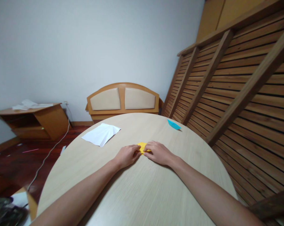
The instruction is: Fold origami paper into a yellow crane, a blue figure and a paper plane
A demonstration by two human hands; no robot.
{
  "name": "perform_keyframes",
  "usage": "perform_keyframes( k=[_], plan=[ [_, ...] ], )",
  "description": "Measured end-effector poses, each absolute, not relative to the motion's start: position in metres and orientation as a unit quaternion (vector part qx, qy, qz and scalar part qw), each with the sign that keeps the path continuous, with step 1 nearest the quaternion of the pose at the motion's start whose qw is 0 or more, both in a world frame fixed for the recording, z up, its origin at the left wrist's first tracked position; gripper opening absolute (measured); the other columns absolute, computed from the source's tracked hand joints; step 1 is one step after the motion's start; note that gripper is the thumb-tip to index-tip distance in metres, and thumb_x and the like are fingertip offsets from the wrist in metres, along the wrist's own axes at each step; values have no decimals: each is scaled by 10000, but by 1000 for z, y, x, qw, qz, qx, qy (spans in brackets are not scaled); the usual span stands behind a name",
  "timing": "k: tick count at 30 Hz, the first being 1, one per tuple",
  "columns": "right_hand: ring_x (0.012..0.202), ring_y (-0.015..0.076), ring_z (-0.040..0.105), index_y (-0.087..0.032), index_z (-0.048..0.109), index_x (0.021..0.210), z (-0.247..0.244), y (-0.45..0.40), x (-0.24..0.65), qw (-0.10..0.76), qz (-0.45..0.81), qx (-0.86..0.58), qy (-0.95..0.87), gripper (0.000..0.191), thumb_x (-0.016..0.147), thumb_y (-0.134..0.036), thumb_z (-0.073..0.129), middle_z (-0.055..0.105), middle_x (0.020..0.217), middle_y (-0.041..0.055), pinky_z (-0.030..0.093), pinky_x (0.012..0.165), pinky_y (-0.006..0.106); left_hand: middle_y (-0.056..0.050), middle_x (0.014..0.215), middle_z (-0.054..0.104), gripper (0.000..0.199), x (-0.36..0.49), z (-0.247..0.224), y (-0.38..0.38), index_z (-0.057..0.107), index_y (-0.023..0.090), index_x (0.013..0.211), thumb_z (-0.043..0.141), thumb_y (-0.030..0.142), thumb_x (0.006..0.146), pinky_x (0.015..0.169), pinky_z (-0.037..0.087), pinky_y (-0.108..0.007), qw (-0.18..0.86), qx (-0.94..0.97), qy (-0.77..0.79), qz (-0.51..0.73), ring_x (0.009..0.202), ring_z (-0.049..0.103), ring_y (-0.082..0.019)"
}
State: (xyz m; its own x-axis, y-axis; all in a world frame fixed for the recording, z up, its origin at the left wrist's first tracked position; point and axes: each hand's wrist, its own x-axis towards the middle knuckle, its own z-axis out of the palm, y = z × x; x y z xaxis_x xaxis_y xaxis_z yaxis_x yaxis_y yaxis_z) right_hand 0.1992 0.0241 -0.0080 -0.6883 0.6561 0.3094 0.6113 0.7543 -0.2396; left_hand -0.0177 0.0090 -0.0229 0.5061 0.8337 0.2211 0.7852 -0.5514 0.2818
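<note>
A small piece of folded yellow paper [142,147] lies on the round table [123,201] between my two hands. My left hand [128,155] has its fingers curled onto the paper's left side. On the opposite side, my right hand [159,152] grips the paper with thumb and fingers drawn together. Parts of the paper are covered by my fingertips, so its full shape is hidden. Farther back to the right sits a blue folded paper boat [173,124]. A creased white sheet [101,134] rests on the table to the left.
A wooden headboard [122,97] stands behind the table against the wall. Slatted wooden panels [226,88] lean close along the right. On the left are a low cabinet [47,121] with papers on top and a cable [52,149] across the floor.
</note>
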Motion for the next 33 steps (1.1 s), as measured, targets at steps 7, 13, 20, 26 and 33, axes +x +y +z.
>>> perform_keyframes(
  k=[7, 13, 20, 26, 33],
  plan=[
    [868, 188, 602, -163, 701, 919, -9, 26, 198, 189, 59, -383, -902, 263, 983, -306, 490, 680, 929, 83, 426, 774, 293, -73, 1074, 703, 315, -18, -22, 11, 638, 213, 1088, 393, 372, 970, 828, 517, -271, 63, 854, 483, 180, 950, 657, -177],
    [928, 181, 618, -178, 675, 992, -11, 28, 198, 228, 101, -392, -886, 180, 956, -198, 499, 696, 1012, 67, 434, 831, 291, -89, 1030, 688, 256, -15, -22, 11, 652, 182, 978, 437, 318, 945, 940, 504, -310, 62, 843, 487, 220, 1026, 611, -191],
    [927, 182, 618, -188, 671, 1001, -15, 32, 198, 243, 91, -382, -887, 172, 940, -163, 513, 680, 987, 59, 446, 827, 288, -94, 1082, 684, 233, -11, -20, 7, 616, 193, 1073, 441, 244, 928, 883, 523, -314, 43, 826, 534, 173, 1058, 614, -209],
    [967, 181, 612, -211, 722, 1050, -16, 34, 200, 219, 79, -375, -897, 253, 931, -141, 511, 672, 1036, 60, 455, 859, 294, -33, 1247, 659, 368, -12, -18, 6, 605, 300, 1240, 404, 214, 944, 923, 532, -330, 21, 865, 482, 139, 1129, 594, -200],
    [1050, 210, 581, -210, 733, 1114, -17, 35, 206, 208, 56, -320, -923, 291, 930, -180, 509, 695, 1106, 77, 430, 945, 351, -41, 1322, 617, 411, -17, -15, 6, 631, 314, 1246, 357, 237, 949, 951, 538, -414, -4, 891, 444, 98, 1179, 575, -244]
  ],
)
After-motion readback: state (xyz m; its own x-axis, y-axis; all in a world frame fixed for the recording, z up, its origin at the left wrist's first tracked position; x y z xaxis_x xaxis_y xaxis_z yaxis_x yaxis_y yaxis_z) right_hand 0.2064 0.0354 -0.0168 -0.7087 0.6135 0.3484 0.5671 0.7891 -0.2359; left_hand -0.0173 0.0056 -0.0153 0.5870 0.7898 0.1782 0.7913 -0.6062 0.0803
